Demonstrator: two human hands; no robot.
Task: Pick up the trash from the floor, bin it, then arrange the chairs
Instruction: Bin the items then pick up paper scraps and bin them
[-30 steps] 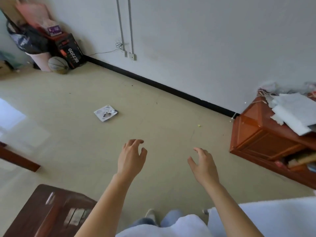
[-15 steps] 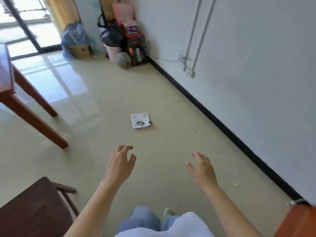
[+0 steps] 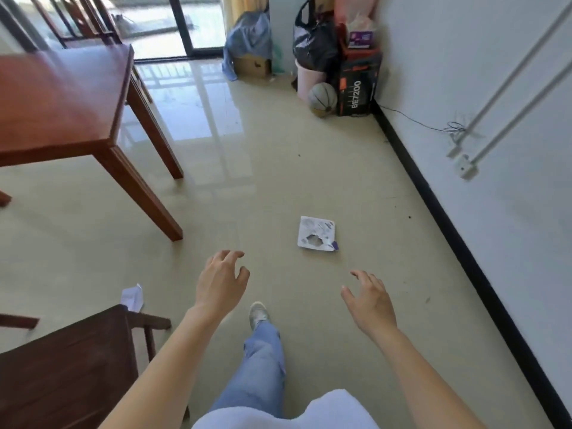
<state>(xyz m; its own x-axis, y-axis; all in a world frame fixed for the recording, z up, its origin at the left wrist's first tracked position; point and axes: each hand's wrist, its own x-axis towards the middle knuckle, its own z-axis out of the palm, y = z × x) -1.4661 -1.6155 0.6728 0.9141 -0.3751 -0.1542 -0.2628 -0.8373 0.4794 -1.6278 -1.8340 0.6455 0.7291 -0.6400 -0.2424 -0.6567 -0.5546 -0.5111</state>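
A flat white torn wrapper lies on the beige tiled floor, a little ahead of my hands. A smaller crumpled white paper scrap lies by the corner of a dark wooden chair at the lower left. My left hand hovers above the floor with fingers apart, holding nothing. My right hand is likewise spread and empty, just below and right of the wrapper. A pink bin lined with a black bag stands in the far corner. More chairs stand behind the table.
A red-brown wooden table fills the upper left, its legs reaching toward the middle of the floor. In the far corner sit a basketball, a black box and a cardboard box. The white wall with black skirting runs along the right.
The view has swung left and forward: the table, balcony door and corner clutter came into view. The wrapper is nearer to my hands, and the paper scrap by the chair appeared.
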